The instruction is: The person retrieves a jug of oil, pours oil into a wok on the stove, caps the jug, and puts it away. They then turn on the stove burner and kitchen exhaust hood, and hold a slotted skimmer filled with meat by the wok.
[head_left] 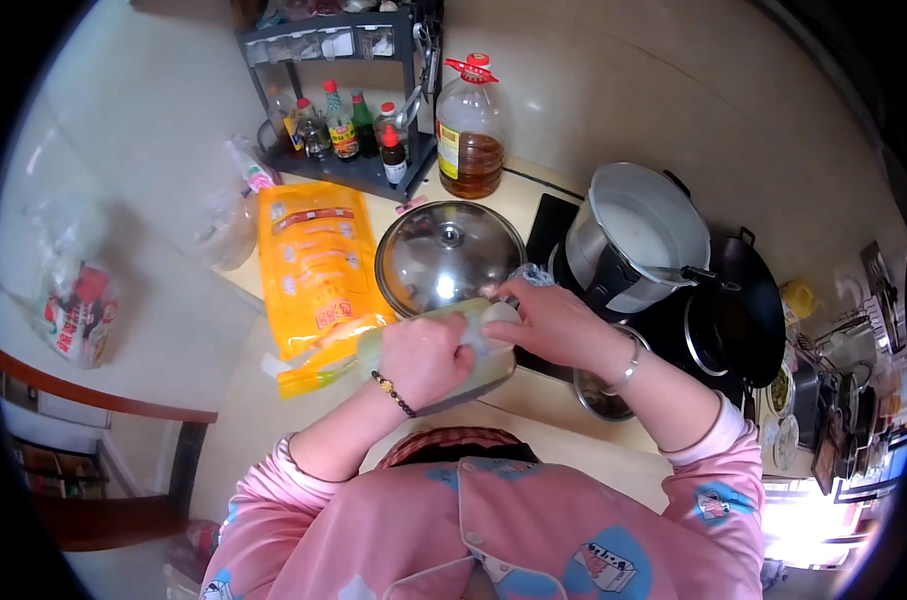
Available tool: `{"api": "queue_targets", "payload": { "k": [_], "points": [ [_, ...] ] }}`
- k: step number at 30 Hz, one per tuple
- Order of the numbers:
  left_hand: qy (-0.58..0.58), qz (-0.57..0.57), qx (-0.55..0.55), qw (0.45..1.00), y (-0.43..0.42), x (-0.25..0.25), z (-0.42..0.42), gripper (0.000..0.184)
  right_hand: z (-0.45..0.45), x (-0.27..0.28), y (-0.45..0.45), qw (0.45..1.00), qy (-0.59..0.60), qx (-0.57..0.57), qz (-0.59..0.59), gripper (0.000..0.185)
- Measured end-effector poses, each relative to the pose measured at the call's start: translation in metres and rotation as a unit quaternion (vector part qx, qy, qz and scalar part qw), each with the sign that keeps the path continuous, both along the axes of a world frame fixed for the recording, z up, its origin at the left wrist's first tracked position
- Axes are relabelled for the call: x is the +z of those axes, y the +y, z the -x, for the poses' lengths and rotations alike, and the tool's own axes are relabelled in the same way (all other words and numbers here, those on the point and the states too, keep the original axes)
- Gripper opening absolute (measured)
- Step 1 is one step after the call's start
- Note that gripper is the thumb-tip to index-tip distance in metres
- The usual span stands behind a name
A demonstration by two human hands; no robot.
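My left hand (429, 355) is closed in a fist over a pale greenish container (370, 350); whatever its fingers hold is hidden. Close beside it, my right hand (554, 325) has its fingers bent together around a small whitish, rounded thing (500, 314) whose kind I cannot make out. Crumpled clear plastic (532, 273) shows just behind the right fingers. The container is tilted toward me, its darker side visible beneath both hands, and its contents are mostly covered. A round metal lid (450, 250) with a knob lies just beyond the hands.
To the left lies a yellow-orange plastic packet (319, 265). A large oil bottle (471, 130) and a dark rack (374, 180) with sauce bottles stand behind. On the right are a tall metal pot (614, 235), a black wok (759, 320) and a metal bowl (604, 400).
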State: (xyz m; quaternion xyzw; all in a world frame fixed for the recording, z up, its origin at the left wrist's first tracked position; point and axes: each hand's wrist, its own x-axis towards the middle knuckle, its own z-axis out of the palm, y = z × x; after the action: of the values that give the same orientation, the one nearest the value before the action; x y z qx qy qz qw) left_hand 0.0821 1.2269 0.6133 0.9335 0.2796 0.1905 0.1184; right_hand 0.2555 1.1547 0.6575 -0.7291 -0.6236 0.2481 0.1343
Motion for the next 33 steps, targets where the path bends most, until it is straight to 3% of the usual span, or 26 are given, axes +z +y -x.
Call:
{"api": "queue_targets", "payload": {
  "k": [7,10,12,13,16,18,21,27,31,33],
  "points": [
    [-0.012,0.004,-0.004,1.000,0.001,-0.003,0.001,0.015,-0.007,0.010,-0.003,0.987,-0.014,0.136,-0.088,0.047],
    [-0.012,0.001,-0.006,1.000,0.001,-0.001,0.002,0.015,-0.002,0.003,-0.004,0.993,0.030,0.101,-0.052,0.043],
    [-0.005,0.004,-0.001,1.000,0.000,0.001,0.002,0.015,0.003,-0.014,0.001,0.999,-0.003,-0.033,0.001,0.042],
    [0.002,0.006,0.004,1.000,0.000,0.002,0.001,0.015,0.002,-0.017,0.001,0.999,-0.002,-0.034,0.000,0.042],
    [-0.009,0.006,-0.006,1.000,0.001,-0.002,0.002,0.014,-0.003,-0.013,0.002,0.997,-0.005,0.046,-0.057,0.040],
    [-0.012,0.007,-0.005,1.000,0.000,-0.001,0.002,0.014,-0.009,0.002,0.001,0.976,-0.056,0.204,-0.040,0.041],
    [-0.019,0.009,-0.005,1.000,0.000,0.001,0.001,0.014,-0.011,0.003,-0.004,0.965,-0.077,0.235,-0.082,0.045],
    [-0.009,0.000,-0.003,1.000,0.001,-0.001,0.001,0.014,-0.003,-0.020,-0.005,0.998,0.002,0.058,-0.037,0.049],
    [-0.020,0.001,-0.004,1.000,0.000,-0.001,0.001,0.014,-0.003,-0.002,-0.004,0.996,-0.047,0.072,-0.006,0.050],
    [-0.019,0.001,-0.004,1.000,0.001,-0.001,0.001,0.014,-0.007,0.010,-0.008,0.979,-0.115,0.154,-0.071,0.050]
  ]
}}
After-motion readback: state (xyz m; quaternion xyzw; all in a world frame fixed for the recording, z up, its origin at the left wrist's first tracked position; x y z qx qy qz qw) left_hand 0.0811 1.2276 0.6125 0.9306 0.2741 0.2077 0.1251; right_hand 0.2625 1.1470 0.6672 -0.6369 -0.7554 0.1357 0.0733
